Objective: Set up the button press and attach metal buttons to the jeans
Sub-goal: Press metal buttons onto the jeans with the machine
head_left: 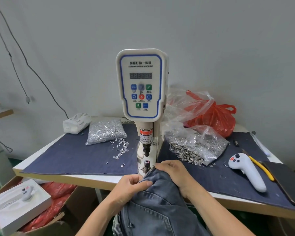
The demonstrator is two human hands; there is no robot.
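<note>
My right hand (173, 172) covers the edge of the jeans (158, 206) under my fingers, and my left thumb hides the fold I pinch. The jeans run off the bottom edge below my wrists. Just beyond my fingertips, the denim hides the base of the lower die (146, 165). The panel's small button labels (141, 100) above are too blurred to read.

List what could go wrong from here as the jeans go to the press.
1. Both hands grip the jeans right beside the lower die; the right hand is closest, so fingers may be caught under the upper punch.
2. The denim edge is bunched, not flat, so a button could set crooked or through a fold.
3. Loose tacks lie spilled near the bag; the fabric might drag some along.
</note>
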